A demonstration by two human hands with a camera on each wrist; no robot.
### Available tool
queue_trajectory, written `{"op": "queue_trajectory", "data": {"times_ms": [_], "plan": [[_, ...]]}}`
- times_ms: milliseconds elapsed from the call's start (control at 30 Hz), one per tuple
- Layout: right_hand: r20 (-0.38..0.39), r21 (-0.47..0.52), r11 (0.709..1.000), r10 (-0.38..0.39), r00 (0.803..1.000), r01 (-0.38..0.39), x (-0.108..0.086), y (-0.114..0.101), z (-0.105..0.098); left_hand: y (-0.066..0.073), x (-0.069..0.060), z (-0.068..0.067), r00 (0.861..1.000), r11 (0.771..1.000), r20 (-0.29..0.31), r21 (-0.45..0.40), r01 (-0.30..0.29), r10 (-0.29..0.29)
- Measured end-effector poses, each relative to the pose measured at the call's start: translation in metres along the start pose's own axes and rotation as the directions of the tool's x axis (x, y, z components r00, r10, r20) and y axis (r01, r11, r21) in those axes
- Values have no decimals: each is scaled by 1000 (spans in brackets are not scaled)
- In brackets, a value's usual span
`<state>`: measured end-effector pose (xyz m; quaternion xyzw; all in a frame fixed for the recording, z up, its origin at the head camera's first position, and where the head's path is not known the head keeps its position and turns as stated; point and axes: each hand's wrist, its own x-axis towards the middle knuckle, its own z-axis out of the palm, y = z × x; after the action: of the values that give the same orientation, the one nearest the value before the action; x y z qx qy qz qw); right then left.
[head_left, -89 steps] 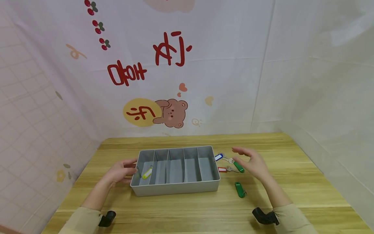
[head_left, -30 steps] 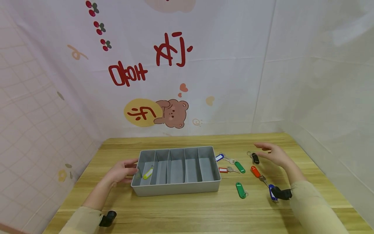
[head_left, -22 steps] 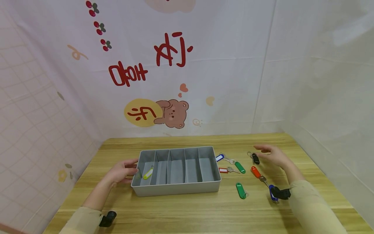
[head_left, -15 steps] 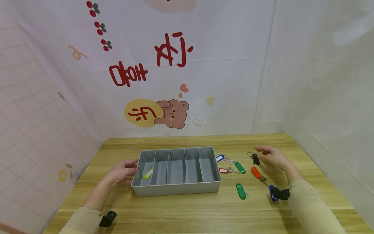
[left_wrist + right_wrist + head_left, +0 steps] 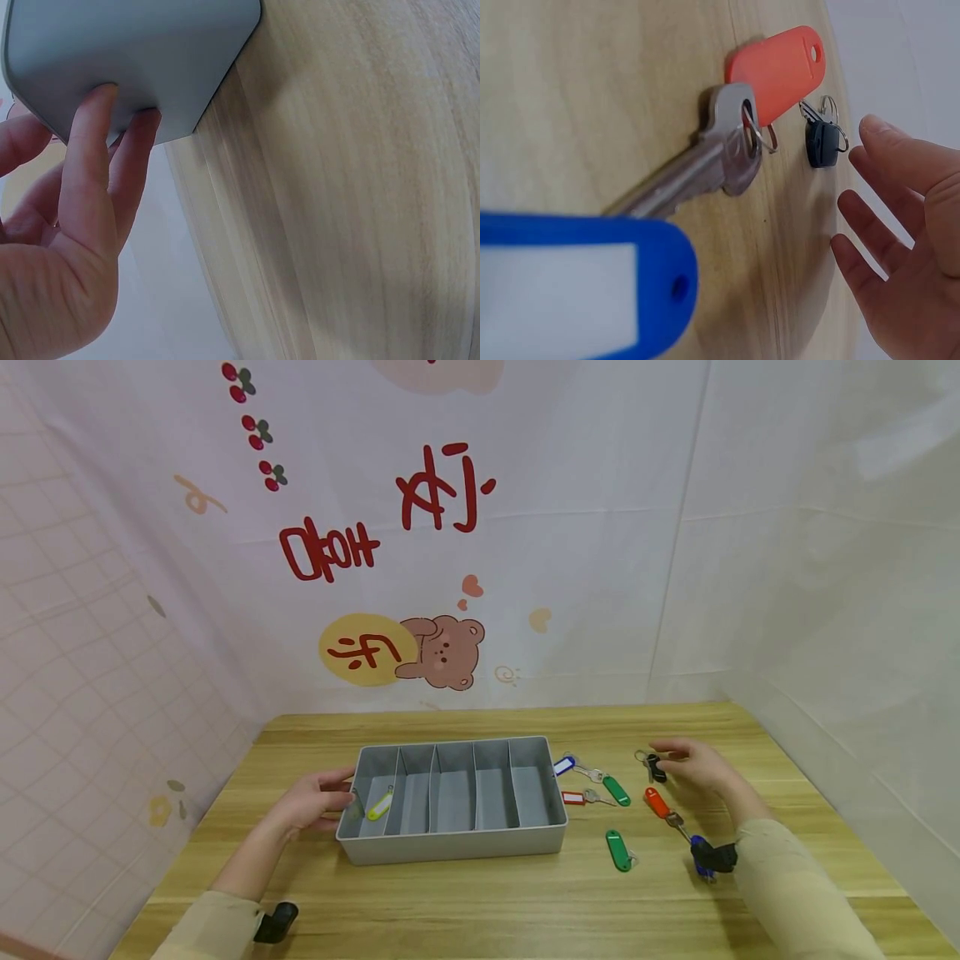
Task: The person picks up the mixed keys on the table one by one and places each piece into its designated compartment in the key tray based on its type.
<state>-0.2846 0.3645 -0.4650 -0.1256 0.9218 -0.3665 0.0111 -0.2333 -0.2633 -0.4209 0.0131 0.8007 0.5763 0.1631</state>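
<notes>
My left hand (image 5: 307,802) holds the left end of a grey compartment box (image 5: 457,843), fingertips on its outer wall and thumb at the rim. In the left wrist view, the fingers (image 5: 88,180) touch the box's wall (image 5: 172,60). A yellow key tag (image 5: 380,804) lies in the leftmost compartment. My right hand (image 5: 697,764) hovers with spread fingers beside a black tag with a ring and key (image 5: 657,768). In the right wrist view, a gap shows between the fingertips and the black tag (image 5: 822,144).
On the wooden table (image 5: 465,910), right of the box, lie a blue tag (image 5: 564,765), a red-framed tag (image 5: 573,797) with a key, and green tags (image 5: 617,790). Nearer the right arm are an orange-red tag (image 5: 657,802), a key (image 5: 677,823) and a blue tag (image 5: 699,853).
My right hand has moved right from the green tags to beside the black tag, then slightly down and closer to it. The left hand stays at the box.
</notes>
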Motion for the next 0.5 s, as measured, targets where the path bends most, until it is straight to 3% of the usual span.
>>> {"op": "queue_trajectory", "data": {"times_ms": [500], "plan": [[3,-30,1000,4,1000,-4,5,1,5,1,0,1,1000,1000,0,-28,3,-3]]}}
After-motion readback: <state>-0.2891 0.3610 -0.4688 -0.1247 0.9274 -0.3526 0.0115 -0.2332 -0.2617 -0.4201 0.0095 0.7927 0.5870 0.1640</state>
